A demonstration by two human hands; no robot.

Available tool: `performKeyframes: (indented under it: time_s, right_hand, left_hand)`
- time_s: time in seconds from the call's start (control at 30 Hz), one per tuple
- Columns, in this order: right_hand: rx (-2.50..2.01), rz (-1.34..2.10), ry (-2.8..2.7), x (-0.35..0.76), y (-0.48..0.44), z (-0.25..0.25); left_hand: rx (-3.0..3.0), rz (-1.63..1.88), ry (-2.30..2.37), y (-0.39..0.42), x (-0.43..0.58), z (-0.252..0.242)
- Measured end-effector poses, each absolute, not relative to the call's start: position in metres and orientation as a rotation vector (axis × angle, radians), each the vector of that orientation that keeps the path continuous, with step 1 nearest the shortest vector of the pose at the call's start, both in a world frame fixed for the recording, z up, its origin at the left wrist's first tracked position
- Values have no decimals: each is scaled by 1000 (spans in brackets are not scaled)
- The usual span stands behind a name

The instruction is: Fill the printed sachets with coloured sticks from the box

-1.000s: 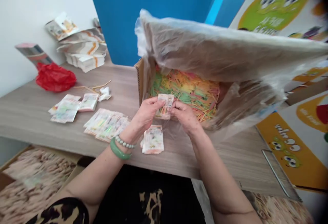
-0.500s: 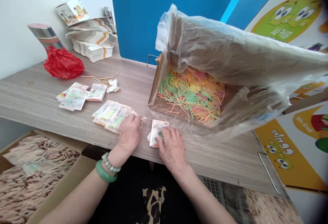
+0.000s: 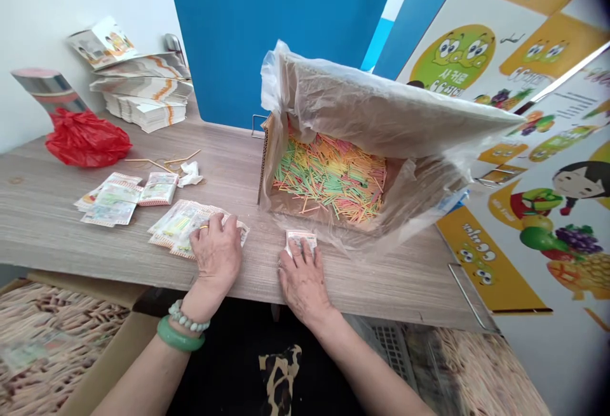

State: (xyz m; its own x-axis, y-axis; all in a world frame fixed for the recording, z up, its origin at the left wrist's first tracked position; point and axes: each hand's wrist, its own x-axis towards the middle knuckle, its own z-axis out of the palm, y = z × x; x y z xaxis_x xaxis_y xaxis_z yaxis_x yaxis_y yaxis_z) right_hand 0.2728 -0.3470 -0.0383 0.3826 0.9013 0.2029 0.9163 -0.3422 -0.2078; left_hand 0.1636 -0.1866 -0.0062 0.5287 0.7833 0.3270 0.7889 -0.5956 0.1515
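Observation:
My left hand [image 3: 216, 252], with a ring, a bead bracelet and a green bangle, lies over the right part of a fanned row of small printed packets [image 3: 178, 222]. Its fingers are apart and slightly bent, with the tips on the packets. To the right, my right hand [image 3: 305, 282] rests with fingers spread on a small stack of similar packets [image 3: 301, 237], covering most of it. Behind the hands stands an open carton lined with clear plastic [image 3: 362, 86], holding many short coloured sticks [image 3: 333, 174].
More packets [image 3: 112, 200] and a packet bundle [image 3: 159, 187] lie left, near a crumpled tissue [image 3: 190, 173] and rubber bands. Behind them are a red plastic bag [image 3: 88, 140] and stacked folded cartons [image 3: 143, 95]. A box full of packets [image 3: 61, 327] sits below the table's left edge.
The view has turned right. My left hand has gone from closed fingers at the fan's right end to lying over the packets. My right fingers have spread over the small stack's top.

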Motion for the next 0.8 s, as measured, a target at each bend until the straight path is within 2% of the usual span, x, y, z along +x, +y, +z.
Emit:
performKeyframes:
  time_s: [0.1, 0.2, 0.33, 0.43, 0.57, 0.7, 0.8]
  right_hand:
    - [-2238, -141, -1625, 284, -363, -27]
    - [-2359, -219, -1334, 297, -372, -18]
    - [-2653, 5, -1071, 312, -369, -15]
    - [-2652, 145, -1018, 317, -359, -16]
    - [-2554, 202, -863, 318, -354, -16]
    - [-2508, 117, -829, 317, -360, -21]
    - [-2479, -6, -865, 315, -368, -28]
  left_hand:
    - [-2924, -548, -1242, -208, 170, -4]
    - [-3198, -399, -1181, -227, 182, -6]
    - [-3356, -223, -1185, -240, 197, -10]
    - [-3332, -138, -1078, -244, 203, -11]
    - [-3277, -157, -1089, -245, 206, -9]
    - [-3300, -296, -807, -231, 216, -8]
    - [-3316, -229, -760, -214, 224, -8]
